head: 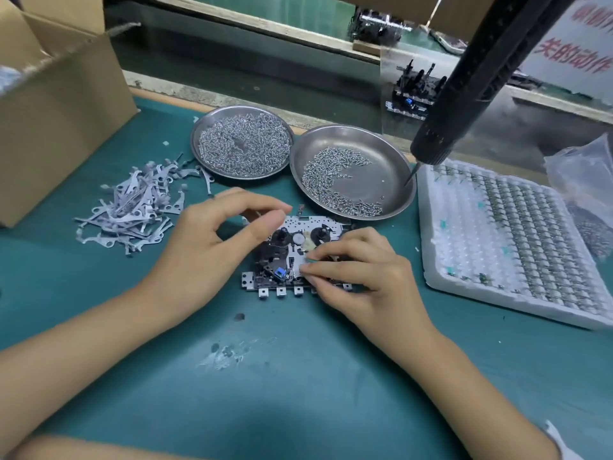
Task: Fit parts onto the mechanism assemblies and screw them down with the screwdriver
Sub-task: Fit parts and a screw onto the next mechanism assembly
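A flat metal mechanism assembly with black reels and a small blue part [292,257] lies in the middle of the green tabletop [298,376], between both hands. The right hand [361,277] rests on its right half, thumb and forefinger pinching a small pale part against the plate. The left hand [205,250] sits at its left edge, thumb and forefinger curved over the far left corner; whether they pinch anything I cannot tell. Just beyond stands a round steel dish of screws [351,172], and left of it a steel dish of springs [242,142]. A black electric screwdriver [477,81] hangs over the screw dish's right rim. A pile of grey metal levers [132,207] lies left, a white foam tray [504,240] right.
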`<action>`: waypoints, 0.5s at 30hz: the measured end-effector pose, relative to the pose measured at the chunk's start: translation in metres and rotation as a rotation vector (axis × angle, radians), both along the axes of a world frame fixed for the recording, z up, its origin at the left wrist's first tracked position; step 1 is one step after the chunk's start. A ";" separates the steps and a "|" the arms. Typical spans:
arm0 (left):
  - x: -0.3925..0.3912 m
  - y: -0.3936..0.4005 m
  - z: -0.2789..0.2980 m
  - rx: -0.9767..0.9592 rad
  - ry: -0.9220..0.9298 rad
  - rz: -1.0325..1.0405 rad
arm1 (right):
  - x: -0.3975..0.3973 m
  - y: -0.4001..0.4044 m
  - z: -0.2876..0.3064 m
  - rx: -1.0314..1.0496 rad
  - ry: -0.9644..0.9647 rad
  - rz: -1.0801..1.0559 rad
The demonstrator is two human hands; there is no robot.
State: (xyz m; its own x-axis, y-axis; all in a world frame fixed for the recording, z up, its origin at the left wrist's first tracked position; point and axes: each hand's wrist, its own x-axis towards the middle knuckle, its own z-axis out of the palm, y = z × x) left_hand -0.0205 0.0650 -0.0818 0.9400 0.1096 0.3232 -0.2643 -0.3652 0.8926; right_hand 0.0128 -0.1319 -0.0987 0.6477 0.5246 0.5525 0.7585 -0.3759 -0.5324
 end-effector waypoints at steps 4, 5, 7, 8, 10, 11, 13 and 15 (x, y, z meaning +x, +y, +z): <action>-0.001 -0.003 -0.001 0.024 0.005 0.018 | -0.001 0.002 -0.001 -0.041 -0.054 0.008; -0.001 -0.004 -0.001 0.036 0.004 0.012 | 0.000 0.002 0.000 -0.045 -0.060 0.009; -0.003 -0.006 -0.001 0.059 -0.005 -0.001 | 0.000 0.001 0.000 -0.059 -0.075 0.015; -0.003 -0.006 -0.001 0.073 -0.013 -0.006 | 0.001 0.001 -0.001 -0.065 -0.085 0.019; -0.005 -0.008 -0.001 0.114 -0.030 -0.004 | 0.001 0.001 -0.001 -0.079 -0.101 0.024; -0.006 -0.009 -0.001 0.139 -0.039 -0.006 | 0.001 0.000 -0.001 -0.086 -0.104 0.029; -0.007 -0.009 -0.002 0.206 -0.062 -0.029 | 0.002 -0.001 -0.002 -0.099 -0.101 0.049; -0.009 -0.010 -0.002 0.313 -0.083 -0.072 | 0.002 -0.002 -0.002 -0.106 -0.078 0.077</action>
